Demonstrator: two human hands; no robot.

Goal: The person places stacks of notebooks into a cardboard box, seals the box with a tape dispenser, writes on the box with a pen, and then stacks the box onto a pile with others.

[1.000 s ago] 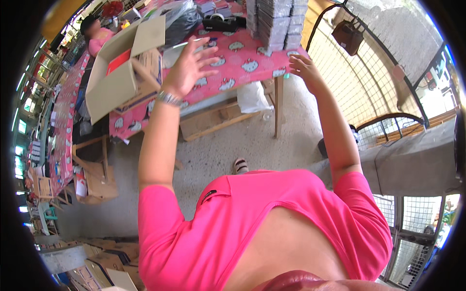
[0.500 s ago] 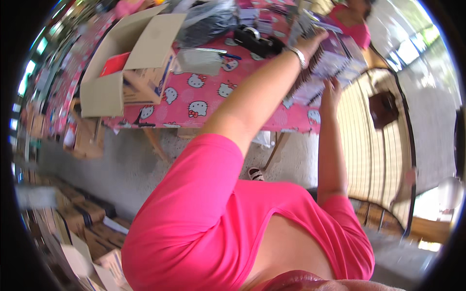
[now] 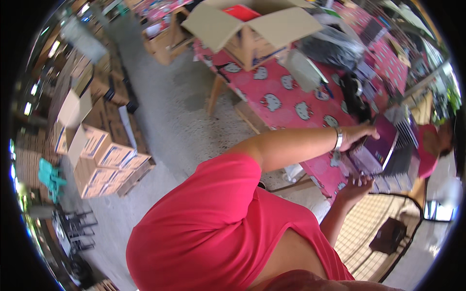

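My left hand (image 3: 358,136), with a silver band at the wrist, grips the upper side of a stack of purple booklets (image 3: 365,160) on the right end of the table. Its fingers bend over the dark purple top cover. My right hand (image 3: 354,190) is lower and nearer, its fingers curled against the near edge of the same stack. Further stacks of booklets (image 3: 400,162) with ridged edges stand just to the right, touching or nearly so. A black object with a roll of tape (image 3: 356,94) lies beyond my left hand.
An open carton (image 3: 252,46) with something red inside stands on the pink patterned tablecloth (image 3: 303,111). Beside it lie a clear plastic sheet (image 3: 303,70) and a dark plastic bag (image 3: 332,46). Stacked cartons (image 3: 109,150) are on the floor at left. Another person in pink (image 3: 427,145) is at far right.
My view has swung left, so the table now appears further right and the floor cartons show. Both hands remain at the booklet stacks; my left hand has come lower onto a purple top cover.
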